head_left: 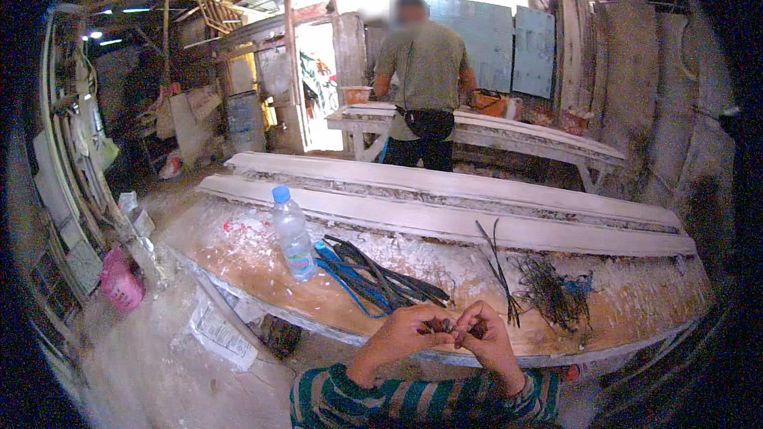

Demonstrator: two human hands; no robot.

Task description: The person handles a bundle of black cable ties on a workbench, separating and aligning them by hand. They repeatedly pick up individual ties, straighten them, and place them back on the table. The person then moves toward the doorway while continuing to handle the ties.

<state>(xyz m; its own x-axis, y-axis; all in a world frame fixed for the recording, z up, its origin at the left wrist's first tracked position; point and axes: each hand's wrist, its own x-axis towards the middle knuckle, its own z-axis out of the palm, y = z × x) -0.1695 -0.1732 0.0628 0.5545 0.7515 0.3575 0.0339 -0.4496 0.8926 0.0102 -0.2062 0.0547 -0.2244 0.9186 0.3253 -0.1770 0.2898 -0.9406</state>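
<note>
Close together at the table's front edge, my left hand point(403, 337) and my right hand point(490, 343) meet at the fingertips. Both are closed in a pinch, and whatever small dark thing lies between them is too small to name. Just beyond my left hand lies a bundle of dark flat strips point(381, 270) with a blue strip point(343, 274) beside it. A tangled heap of thin dark strands point(554, 290) rests past my right hand. Between the bundle and the heap, a few long dark strips point(499, 274) lie lengthwise.
A clear bottle with a blue cap point(292, 234) stands left on the wooden table point(254, 270). Two long white moulding pieces point(445, 210) span its far side. Another person point(425, 71) stands at a second bench point(540, 135). A pink bucket point(122, 278) is on the floor at left.
</note>
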